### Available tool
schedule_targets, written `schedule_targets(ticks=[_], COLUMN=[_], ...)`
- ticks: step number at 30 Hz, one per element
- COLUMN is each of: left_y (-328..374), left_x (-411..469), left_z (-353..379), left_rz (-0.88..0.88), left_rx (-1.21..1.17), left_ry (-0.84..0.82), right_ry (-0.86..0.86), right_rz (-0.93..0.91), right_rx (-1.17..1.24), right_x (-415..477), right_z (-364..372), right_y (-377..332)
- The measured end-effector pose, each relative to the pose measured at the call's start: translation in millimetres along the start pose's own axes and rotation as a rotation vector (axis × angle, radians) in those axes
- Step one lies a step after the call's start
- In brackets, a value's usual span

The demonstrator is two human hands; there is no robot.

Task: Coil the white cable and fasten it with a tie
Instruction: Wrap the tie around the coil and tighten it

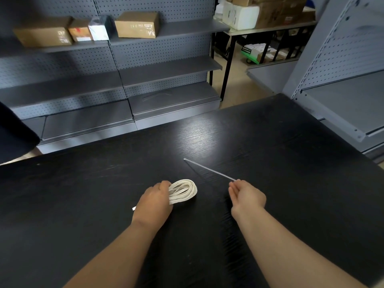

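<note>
The white cable [184, 191] is wound into an oval coil and lies on the black table [270, 146] just right of my left hand [153, 202]. That hand grips the coil's left end, and a small white plug tip sticks out behind it at the left. My right hand [247, 197] pinches the near end of a thin white tie [209, 169]. The tie runs straight up and to the left over the table, apart from the coil.
Grey pegboard shelving [145, 65] stands behind the table, with cardboard boxes [137, 24] on its top shelf. A lighter grey shelf unit [342, 90] stands at the right. A dark object [14, 136] juts in at the left edge.
</note>
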State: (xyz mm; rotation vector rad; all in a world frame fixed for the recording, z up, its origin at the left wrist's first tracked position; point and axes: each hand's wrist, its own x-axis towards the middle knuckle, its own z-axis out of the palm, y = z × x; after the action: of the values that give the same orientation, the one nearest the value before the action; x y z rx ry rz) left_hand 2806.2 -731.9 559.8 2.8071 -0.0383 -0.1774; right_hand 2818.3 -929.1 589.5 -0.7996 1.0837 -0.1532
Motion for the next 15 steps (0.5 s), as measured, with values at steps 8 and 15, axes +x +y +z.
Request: schedule_targets(ticks=[8,15], left_y=[2,1], left_x=[2,2], left_z=[2,4], left_rz=[0.024,0.024], left_rx=[0.026,0.048], left_ry=[-0.004,0.003], right_ry=[-0.049,-0.135], right_rz=[-0.427,-0.682], right_rx=[-1.075,-1.676], right_x=[11,8], right_z=[-20,-22], right_y=[5,-4])
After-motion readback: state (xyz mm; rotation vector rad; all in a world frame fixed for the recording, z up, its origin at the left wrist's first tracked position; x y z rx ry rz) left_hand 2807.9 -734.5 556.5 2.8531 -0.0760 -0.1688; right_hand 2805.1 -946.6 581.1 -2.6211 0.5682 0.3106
